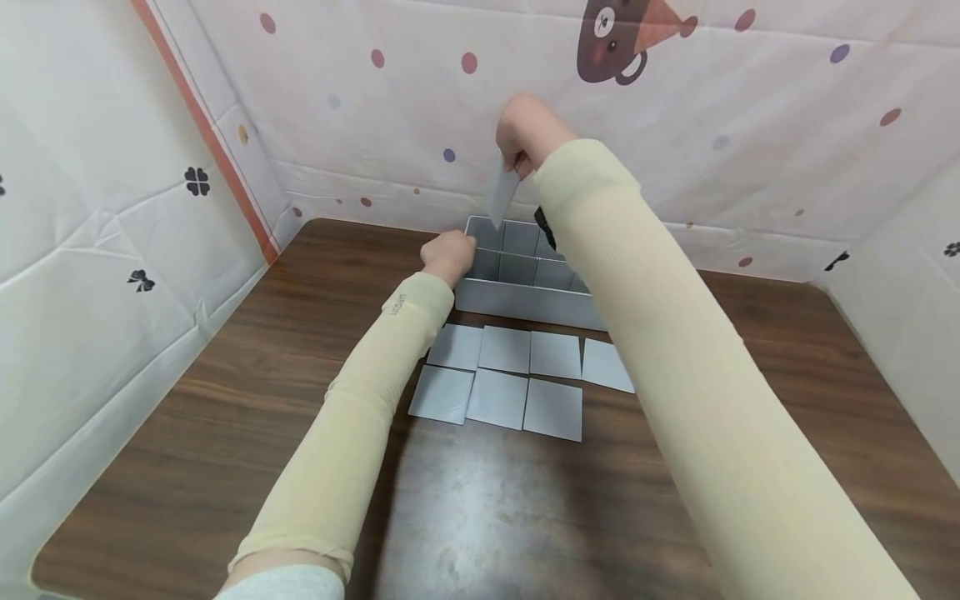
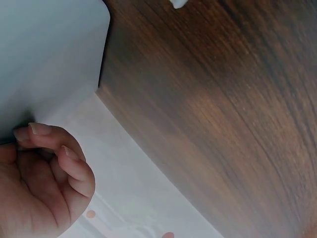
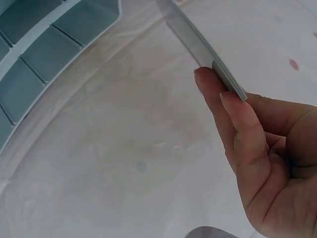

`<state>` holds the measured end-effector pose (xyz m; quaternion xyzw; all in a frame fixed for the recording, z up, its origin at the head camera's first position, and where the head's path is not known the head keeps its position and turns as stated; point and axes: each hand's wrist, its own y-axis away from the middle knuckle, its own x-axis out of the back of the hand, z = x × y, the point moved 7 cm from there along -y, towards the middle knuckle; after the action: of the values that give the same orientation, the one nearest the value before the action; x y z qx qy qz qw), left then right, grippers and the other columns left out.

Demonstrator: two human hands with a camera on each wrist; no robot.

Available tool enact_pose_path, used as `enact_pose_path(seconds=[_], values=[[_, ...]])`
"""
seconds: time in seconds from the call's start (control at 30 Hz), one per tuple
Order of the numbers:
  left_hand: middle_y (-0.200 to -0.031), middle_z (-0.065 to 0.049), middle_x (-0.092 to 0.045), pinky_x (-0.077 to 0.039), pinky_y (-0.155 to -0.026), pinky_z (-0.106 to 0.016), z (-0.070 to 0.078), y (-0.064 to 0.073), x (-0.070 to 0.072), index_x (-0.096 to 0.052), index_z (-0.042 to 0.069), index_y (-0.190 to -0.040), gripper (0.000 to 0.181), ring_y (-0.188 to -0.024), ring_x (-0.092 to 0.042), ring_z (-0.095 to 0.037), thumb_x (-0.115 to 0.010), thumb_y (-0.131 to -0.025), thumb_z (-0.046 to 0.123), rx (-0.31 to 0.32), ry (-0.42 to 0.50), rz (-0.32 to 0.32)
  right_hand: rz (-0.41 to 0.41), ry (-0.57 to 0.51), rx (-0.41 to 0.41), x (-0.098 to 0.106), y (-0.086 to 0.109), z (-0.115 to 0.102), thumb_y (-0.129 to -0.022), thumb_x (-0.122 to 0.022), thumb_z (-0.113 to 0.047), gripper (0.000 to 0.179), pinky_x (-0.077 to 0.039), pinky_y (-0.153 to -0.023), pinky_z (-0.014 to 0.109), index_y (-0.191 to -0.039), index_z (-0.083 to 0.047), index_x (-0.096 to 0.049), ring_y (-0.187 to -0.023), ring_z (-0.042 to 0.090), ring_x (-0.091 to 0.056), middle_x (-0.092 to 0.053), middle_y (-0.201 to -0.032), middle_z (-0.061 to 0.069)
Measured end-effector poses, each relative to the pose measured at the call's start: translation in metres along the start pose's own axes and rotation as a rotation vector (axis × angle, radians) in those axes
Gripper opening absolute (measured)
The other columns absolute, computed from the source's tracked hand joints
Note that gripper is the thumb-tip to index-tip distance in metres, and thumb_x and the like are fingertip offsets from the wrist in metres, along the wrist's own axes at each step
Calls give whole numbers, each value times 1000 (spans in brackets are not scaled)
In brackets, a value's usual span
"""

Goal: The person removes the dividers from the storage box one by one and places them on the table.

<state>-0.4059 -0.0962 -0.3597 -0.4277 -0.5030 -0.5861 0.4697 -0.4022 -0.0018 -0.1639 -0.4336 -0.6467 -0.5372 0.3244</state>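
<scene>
A grey divided storage box (image 1: 525,300) stands near the back of the table, with partitions splitting it into compartments. My left hand (image 1: 450,254) is at the box's left end; in the left wrist view its curled fingers (image 2: 74,168) touch the outer wall (image 2: 54,64), while the thumb is mostly hidden. Above the box's left part, my right hand (image 1: 528,133) pinches a thin grey divider panel (image 1: 501,192), which hangs tilted. Seen from the right wrist, the panel (image 3: 203,44) is nearly edge-on between thumb and fingers. Part of the box's right side is hidden by the right forearm.
Several flat grey panels (image 1: 501,398) lie in two rows on the brown wooden table (image 1: 315,325), in front of the box. A patterned white cloth wall (image 1: 405,108) rises close behind the box, with more cloth at both sides.
</scene>
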Motion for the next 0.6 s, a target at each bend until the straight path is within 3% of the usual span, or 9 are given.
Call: enact_pose_path(seconds=[0.07,0.13,0.23,0.33,0.43,0.6], values=[[-128,-8,-65,-55,-94,-44,0,0,-1,-62,18,-125,31,-107,-61,-20,-35,-110,18,6,7,-5,-19,-43,-19,1,4,1,-99,-59,-3,3,-52,-52,19,-102,-2,-59,-44,8,-54,-54,-52,2],[-126,-9,-66,-55,-93,-44,-1,-1,-1,-63,17,-123,32,-104,-62,-20,-34,-111,21,25,38,4,-35,-57,-27,0,6,1,-101,-56,-6,22,-54,-54,18,-123,-1,-57,-42,8,-57,-57,-57,2],[-118,-10,-69,-55,-90,-42,-3,-2,-1,-66,13,-113,39,-95,-61,-20,-30,-112,29,66,117,27,-24,-62,-4,-1,9,1,-102,-57,-10,46,-55,-57,18,-147,-5,-49,-46,7,-57,-60,-80,3],[-108,-10,-70,-53,-85,-40,-5,-2,0,-66,11,-98,47,-86,-57,-20,-28,-112,35,98,189,55,19,-41,67,-3,13,1,-102,-59,-12,45,-56,-58,18,-147,-9,-54,-52,6,-58,-61,-110,7],[-106,-9,-70,-51,-82,-38,-4,-2,0,-65,12,-95,42,-83,-54,-19,-31,-111,31,93,174,57,56,-10,142,-7,20,3,-102,-60,-13,41,-55,-59,18,-143,-10,-59,-68,10,-60,-60,-134,11],[-114,-8,-70,-55,-87,-39,0,-1,-1,-69,13,-110,35,-91,-58,-18,-35,-110,24,76,107,39,83,2,234,-15,35,12,-103,-60,-12,37,-51,-58,17,-139,-6,-62,-101,23,-58,-60,-142,15]])
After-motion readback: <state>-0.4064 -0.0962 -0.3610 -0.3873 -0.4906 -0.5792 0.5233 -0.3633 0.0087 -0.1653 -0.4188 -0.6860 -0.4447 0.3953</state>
